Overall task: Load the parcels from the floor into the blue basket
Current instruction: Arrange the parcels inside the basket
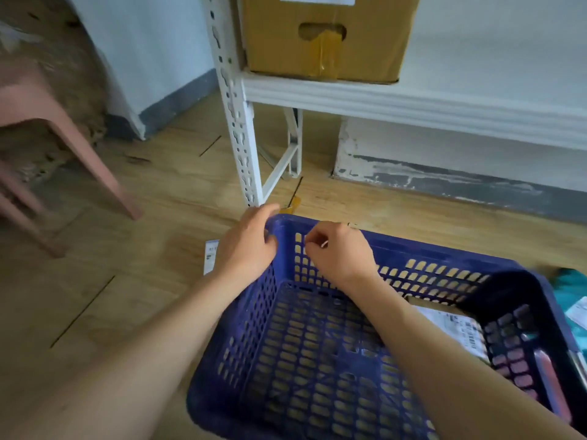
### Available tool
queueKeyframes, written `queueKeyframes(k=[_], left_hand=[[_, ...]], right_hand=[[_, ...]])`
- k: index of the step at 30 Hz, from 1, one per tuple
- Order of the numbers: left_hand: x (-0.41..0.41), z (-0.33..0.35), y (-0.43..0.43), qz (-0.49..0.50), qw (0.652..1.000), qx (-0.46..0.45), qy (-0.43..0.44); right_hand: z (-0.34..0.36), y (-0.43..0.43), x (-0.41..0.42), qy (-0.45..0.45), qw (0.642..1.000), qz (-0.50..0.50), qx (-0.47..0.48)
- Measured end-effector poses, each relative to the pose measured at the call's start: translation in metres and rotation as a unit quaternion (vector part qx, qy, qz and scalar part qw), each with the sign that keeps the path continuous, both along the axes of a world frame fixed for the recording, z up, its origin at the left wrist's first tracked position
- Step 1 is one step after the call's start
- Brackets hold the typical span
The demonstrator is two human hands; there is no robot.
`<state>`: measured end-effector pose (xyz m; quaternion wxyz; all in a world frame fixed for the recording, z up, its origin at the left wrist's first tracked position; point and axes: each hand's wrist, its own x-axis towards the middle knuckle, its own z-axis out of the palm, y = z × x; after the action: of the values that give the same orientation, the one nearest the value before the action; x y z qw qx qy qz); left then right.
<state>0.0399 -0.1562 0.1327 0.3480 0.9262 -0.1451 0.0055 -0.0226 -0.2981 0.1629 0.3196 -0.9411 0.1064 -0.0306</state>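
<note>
The blue basket (pixel 495 274) stands on the wooden floor right in front of me. My left hand (pixel 249 246) grips its far left corner, with fingers over the rim. Just inside the far wall, my right hand (pixel 341 252) hovers with curled fingers and nothing visible in them. A brown parcel with a white label (pixel 451 325) lies in the basket at its right side. Another parcel with a white label (pixel 211 255) lies on the floor, mostly hidden behind my left hand. Teal parcels (pixel 571 287) lie outside the basket on the right.
A white metal shelf post (pixel 241 138) stands just beyond the basket, and a cardboard box (pixel 327 36) sits on the shelf. A pink plastic stool (pixel 47 147) is on the left. Bare wooden floor lies between the stool and the basket.
</note>
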Motion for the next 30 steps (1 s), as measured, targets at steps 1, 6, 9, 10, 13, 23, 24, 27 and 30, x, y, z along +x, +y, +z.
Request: queueKeyframes(k=[1,6,9,10,13,23,24,27,30], left_hand=[[0.006,-0.005,0.011,0.026,0.999,-0.031,0.005],[0.031,-0.041,0.059,0.096,0.991,-0.093,0.018],[0.041,-0.067,0.083,0.121,0.992,-0.032,0.035],[0.046,-0.076,0.090,0.128,0.991,0.006,0.042],[0.061,-0.101,0.106,0.131,0.987,0.063,0.076],[0.075,-0.167,0.090,0.137,0.968,0.082,0.195],[0.075,-0.167,0.086,0.149,0.968,0.053,0.197],[0.074,-0.170,0.080,0.168,0.966,0.024,0.194],[0.076,-0.171,0.080,0.181,0.951,0.105,0.226]], right_hand=[[0.002,0.014,0.007,-0.010,1.000,0.022,-0.006],[0.000,0.073,0.054,-0.033,0.988,0.127,-0.081],[-0.010,0.100,0.082,-0.002,0.976,0.169,-0.136],[-0.013,0.107,0.090,0.013,0.972,0.180,-0.151],[-0.031,0.125,0.110,0.065,0.954,0.209,-0.205],[-0.074,0.137,0.130,0.123,0.917,0.233,-0.301],[-0.075,0.137,0.131,0.117,0.917,0.231,-0.303],[-0.077,0.137,0.133,0.111,0.920,0.227,-0.299],[-0.077,0.135,0.133,0.110,0.925,0.219,-0.291]])
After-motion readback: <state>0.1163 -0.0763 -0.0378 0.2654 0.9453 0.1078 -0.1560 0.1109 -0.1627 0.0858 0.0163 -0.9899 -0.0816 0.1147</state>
